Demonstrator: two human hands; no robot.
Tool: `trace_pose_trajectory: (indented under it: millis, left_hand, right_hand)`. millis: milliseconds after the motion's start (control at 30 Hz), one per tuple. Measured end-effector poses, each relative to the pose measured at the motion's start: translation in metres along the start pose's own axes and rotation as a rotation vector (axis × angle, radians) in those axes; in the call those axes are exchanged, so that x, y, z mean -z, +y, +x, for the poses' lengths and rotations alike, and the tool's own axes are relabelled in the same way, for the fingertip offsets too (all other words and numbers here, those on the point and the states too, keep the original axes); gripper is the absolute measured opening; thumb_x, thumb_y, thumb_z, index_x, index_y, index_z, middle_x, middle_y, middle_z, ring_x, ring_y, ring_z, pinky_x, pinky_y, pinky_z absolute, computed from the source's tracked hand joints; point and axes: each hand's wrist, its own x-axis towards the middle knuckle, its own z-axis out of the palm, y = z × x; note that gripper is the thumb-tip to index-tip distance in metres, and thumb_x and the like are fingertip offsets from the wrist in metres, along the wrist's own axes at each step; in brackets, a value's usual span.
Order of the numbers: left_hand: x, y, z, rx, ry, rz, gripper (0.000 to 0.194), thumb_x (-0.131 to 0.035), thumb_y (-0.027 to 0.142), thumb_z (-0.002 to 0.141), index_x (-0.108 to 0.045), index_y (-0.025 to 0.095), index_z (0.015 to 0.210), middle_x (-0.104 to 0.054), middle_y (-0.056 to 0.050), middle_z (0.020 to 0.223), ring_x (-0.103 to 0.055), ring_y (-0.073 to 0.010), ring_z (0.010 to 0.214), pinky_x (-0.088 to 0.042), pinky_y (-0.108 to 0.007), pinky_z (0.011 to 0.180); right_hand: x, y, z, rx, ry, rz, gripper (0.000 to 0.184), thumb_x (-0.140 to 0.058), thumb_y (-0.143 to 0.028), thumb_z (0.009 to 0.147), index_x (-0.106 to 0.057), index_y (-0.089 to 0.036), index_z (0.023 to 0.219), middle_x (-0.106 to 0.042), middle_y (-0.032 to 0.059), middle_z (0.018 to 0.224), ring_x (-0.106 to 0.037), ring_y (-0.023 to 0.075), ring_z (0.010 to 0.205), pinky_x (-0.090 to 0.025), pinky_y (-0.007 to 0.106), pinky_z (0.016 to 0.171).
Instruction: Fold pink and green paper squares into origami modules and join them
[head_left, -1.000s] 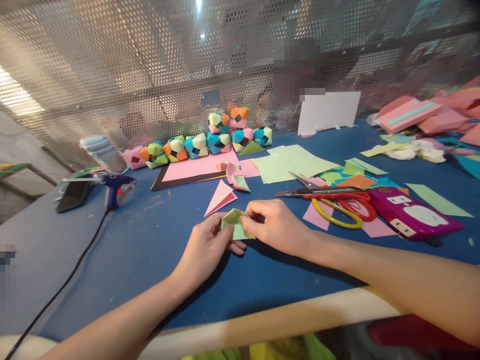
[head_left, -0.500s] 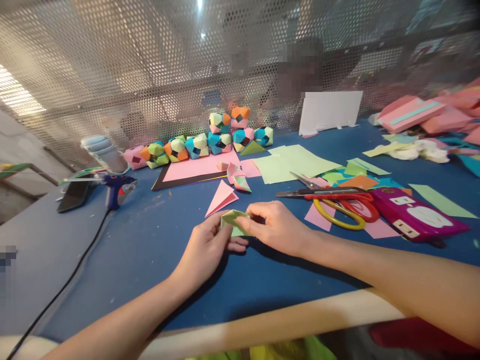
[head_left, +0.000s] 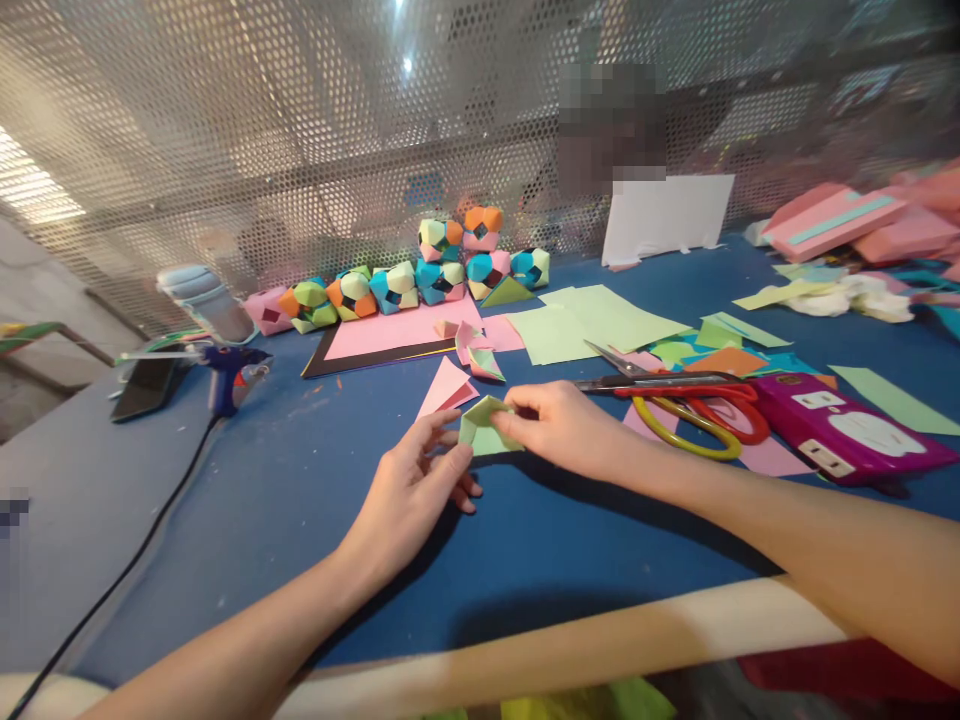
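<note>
A small folded piece of light green paper [head_left: 484, 432] is pinched between the thumb and fingers of my right hand [head_left: 559, 425]. My left hand [head_left: 412, 475] is beside its left edge, fingers apart, the thumb tip close to the paper or touching it. Just beyond lies a folded pink paper [head_left: 444, 386], partly hidden behind the left fingers. Farther back sits a small pink and green folded piece [head_left: 480, 358]. Scissors with yellow handles [head_left: 686, 430] and scissors with red handles [head_left: 750, 412] lie to the right of my right hand.
Several multicoloured paper balls [head_left: 442, 280] are lined up at the back. A blue glue gun [head_left: 225, 378] with a black cord and a phone [head_left: 142, 388] lie left. Green sheets [head_left: 600, 322], a purple power strip [head_left: 851, 428] and a white panel [head_left: 667, 218] are on the right.
My right hand has lifted the green paper slightly away and to the right. My left fingers, which gripped the paper before, have loosened and spread.
</note>
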Motion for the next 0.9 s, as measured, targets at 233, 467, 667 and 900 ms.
trace_pose_trajectory:
  millis: [233,467,667,900]
  left_hand:
    - [0.024,-0.005,0.013,-0.448,0.298,0.667,0.024,-0.052,0.032,0.086,-0.062,0.016,0.101,-0.064,-0.009,0.103,-0.061,-0.0193,0.087,-0.053,-0.032,0.072]
    - [0.048,-0.029,0.045,-0.326,0.156,1.099,0.048,-0.050,0.039,0.088,-0.050,0.016,0.130,-0.046,-0.019,0.142,-0.043,-0.0334,0.131,-0.037,-0.056,0.103]
    - [0.050,-0.035,0.051,-0.362,0.102,1.167,0.033,-0.042,0.032,0.092,-0.064,0.015,0.109,-0.061,-0.015,0.126,-0.055,-0.0291,0.118,-0.043,-0.047,0.100]
    - [0.038,-0.032,0.054,-0.381,0.000,1.148,0.041,-0.045,0.037,0.092,-0.055,0.022,0.129,-0.048,-0.012,0.143,-0.042,-0.0306,0.133,-0.031,-0.056,0.109]
  right_hand:
    - [0.042,0.023,0.018,-0.106,-0.045,-0.337,0.031,-0.054,-0.034,0.081,-0.052,-0.017,0.055,-0.055,0.0015,0.055,-0.043,0.0109,0.049,-0.025,0.026,0.049]
    - [0.047,0.032,0.020,-0.021,0.250,-0.471,0.025,-0.055,-0.036,0.082,-0.061,-0.017,0.098,-0.064,0.0094,0.108,-0.058,0.0192,0.076,-0.036,0.029,0.062]
    - [0.012,0.013,0.002,0.379,0.208,-0.285,0.015,-0.050,-0.019,0.087,-0.063,-0.014,0.094,-0.066,0.0081,0.095,-0.059,0.0151,0.073,-0.043,0.029,0.069]
    - [-0.014,0.013,-0.009,0.563,-0.086,-0.209,0.021,-0.052,-0.016,0.089,-0.064,-0.012,0.105,-0.066,0.0103,0.100,-0.062,0.0201,0.090,-0.049,0.033,0.079]
